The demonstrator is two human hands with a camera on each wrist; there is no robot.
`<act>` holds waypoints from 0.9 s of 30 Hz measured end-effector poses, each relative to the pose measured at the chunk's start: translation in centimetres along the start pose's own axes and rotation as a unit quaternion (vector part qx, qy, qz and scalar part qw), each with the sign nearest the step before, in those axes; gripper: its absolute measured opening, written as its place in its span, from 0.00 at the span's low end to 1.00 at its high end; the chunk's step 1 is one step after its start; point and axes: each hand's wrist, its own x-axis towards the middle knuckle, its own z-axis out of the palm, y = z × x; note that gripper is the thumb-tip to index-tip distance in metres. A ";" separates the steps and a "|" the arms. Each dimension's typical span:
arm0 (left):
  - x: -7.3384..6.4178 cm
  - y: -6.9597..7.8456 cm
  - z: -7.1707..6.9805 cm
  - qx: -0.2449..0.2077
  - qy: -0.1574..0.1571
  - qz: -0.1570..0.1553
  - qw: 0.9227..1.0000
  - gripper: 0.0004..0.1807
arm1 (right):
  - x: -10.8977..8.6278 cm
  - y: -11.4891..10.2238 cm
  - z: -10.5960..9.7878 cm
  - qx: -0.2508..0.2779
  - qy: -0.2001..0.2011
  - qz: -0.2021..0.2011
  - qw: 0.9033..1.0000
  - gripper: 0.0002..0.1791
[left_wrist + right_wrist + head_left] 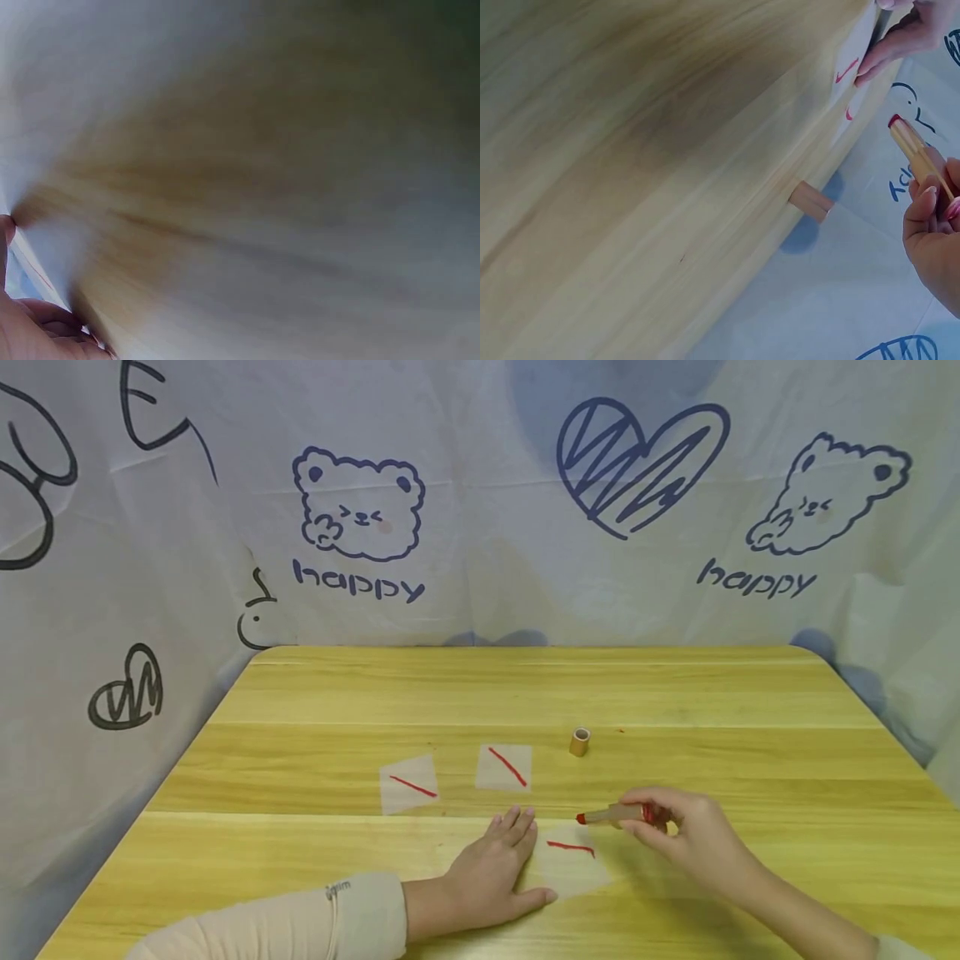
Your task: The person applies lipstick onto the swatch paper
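My right hand [693, 835] pinches an uncapped lipstick [611, 813] by its case, above and to the right of the nearest paper square [573, 872]. The red tip points left and looks raised off the paper. A short red line runs across that square's upper part. My left hand [491, 868] lies flat with straight fingers at the square's left side, the thumb at its lower left edge. In the right wrist view the lipstick [915, 146] shows a gold case. The left wrist view is mostly tabletop, with part of the left hand [37, 330] at the lower left corner.
Farther back lie two more paper squares, a left one [401, 795] and a middle one [517, 777], each with a slanting red line. The gold lipstick cap [580, 742] stands upright on the wooden table [712, 693]. A drawn-on white cloth [487, 527] hangs behind.
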 end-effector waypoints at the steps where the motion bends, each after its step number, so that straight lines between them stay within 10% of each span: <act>1: 0.0 0.0 0.0 -0.001 0.001 0.000 1.000 0.44 | 0.1 -0.1 0.0 0.009 0.007 0.007 1.000 0.12; 18: 0.5 -0.7 -1.1 -0.094 0.063 -0.022 0.993 0.40 | 1.1 -1.4 1.6 0.198 0.081 0.109 0.971 0.11; 27: 1.4 -1.8 -2.5 -0.286 0.145 -0.019 0.947 0.37 | 2.3 -2.4 2.8 0.278 0.097 0.130 0.947 0.13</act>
